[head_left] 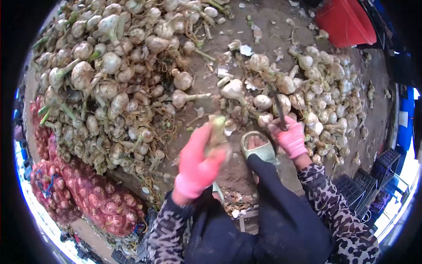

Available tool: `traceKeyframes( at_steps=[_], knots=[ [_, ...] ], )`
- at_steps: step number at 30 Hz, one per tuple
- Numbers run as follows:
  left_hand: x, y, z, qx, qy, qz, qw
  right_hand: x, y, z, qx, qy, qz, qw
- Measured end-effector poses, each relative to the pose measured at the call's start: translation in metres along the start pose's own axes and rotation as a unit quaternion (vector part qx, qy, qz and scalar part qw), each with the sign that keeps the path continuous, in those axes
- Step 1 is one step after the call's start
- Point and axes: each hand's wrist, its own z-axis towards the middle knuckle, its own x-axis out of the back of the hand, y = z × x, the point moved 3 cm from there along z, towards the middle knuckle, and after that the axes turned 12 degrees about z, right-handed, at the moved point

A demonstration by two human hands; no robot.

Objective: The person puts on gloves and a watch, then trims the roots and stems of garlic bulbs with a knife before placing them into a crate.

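My left hand [198, 160], in a pink glove, is closed around a garlic bulb [216, 132], which is smeared by motion; a pale green stem end shows at its top. My right hand [290, 137], also gloved in pink, grips a knife [279, 108] with its dark blade pointing up and away from me. Just beyond the blade lies a heap of garlic bulbs [323, 103], many with short stems. To the left of my left hand spreads a larger pile of garlic [110, 88] with long stems and dry roots.
Full red mesh sacks [103, 200] lie at the lower left. A red tub [345, 22] stands at the far right, and black crates [369, 185] are stacked at the right edge. My sandalled foot [258, 147] rests between the hands. Skins and stem pieces litter the ground.
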Motion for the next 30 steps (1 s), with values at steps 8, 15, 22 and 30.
traceKeyframes(
  at_steps=[8,15,22,30],
  knots=[
    [0.027,-0.086,0.069,0.343,0.157,0.193,0.906,-0.001,-0.033,0.002,0.028,-0.028,0.025,0.999],
    [0.029,-0.1,0.112,0.415,0.115,0.08,0.899,-0.013,-0.053,0.001,-0.015,-0.063,-0.003,0.998],
    [0.001,-0.026,0.04,0.15,0.002,-0.181,0.972,-0.053,-0.09,-0.027,0.339,-0.168,-0.216,0.9],
    [-0.006,-0.014,-0.012,0.006,-0.113,-0.033,0.993,-0.072,-0.082,-0.074,0.355,-0.254,-0.393,0.81]
  ],
)
